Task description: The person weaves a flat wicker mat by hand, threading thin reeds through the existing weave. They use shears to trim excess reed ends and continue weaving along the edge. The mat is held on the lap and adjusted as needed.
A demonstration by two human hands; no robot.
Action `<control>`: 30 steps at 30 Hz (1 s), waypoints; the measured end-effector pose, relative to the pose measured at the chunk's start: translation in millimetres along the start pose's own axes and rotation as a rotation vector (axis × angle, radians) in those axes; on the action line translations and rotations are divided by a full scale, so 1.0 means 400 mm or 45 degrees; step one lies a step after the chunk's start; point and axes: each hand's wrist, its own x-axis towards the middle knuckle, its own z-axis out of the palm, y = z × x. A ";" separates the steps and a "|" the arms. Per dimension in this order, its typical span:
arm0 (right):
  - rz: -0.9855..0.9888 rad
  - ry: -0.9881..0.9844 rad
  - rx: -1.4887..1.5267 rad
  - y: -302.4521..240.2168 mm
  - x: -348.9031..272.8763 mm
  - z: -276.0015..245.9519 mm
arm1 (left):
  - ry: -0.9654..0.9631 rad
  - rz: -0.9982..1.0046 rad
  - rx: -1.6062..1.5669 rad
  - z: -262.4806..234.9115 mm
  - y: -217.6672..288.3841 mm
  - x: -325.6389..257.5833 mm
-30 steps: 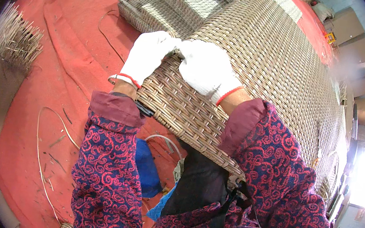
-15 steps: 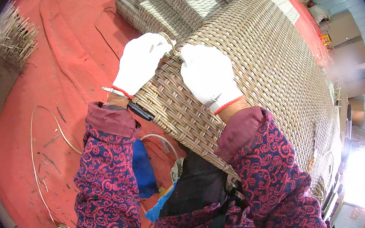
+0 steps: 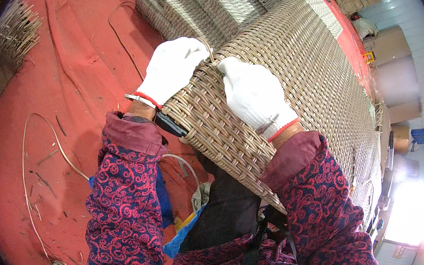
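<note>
A large brown wicker panel (image 3: 305,64) lies slanted before me, its woven corner toward my lap. My left hand (image 3: 174,67), in a white knitted glove with a red cuff, is closed on a thin rattan strand (image 3: 209,50) at the panel's left edge. Just beside it, my right hand (image 3: 254,92), gloved alike, rests on the weave. Its fingers are bent and pinched at the same edge, but whatever they grip is hidden. A dark flat piece (image 3: 170,124) shows under the panel's corner below my left wrist.
Several woven pieces (image 3: 212,0) are stacked beyond the panel. Red cloth (image 3: 81,79) covers the floor, with scraps and a long loose strand (image 3: 30,189) on it. A bundle of cut strands (image 3: 18,29) stands at the far left. Cardboard (image 3: 391,51) leans at the right.
My two hands have drawn slightly apart, the right one shifting right and down in the picture. The strand's end stays at my left fingers. The whole view has tilted a little.
</note>
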 end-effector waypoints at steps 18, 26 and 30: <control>0.123 0.233 0.959 0.063 0.051 0.057 | -0.098 -0.102 -0.187 -0.003 -0.006 0.008; 0.347 0.168 1.297 0.086 0.054 0.056 | -0.349 -0.116 -0.051 -0.037 0.018 0.044; 0.219 0.341 0.930 0.072 0.051 0.063 | -0.406 0.032 0.095 -0.041 0.021 0.071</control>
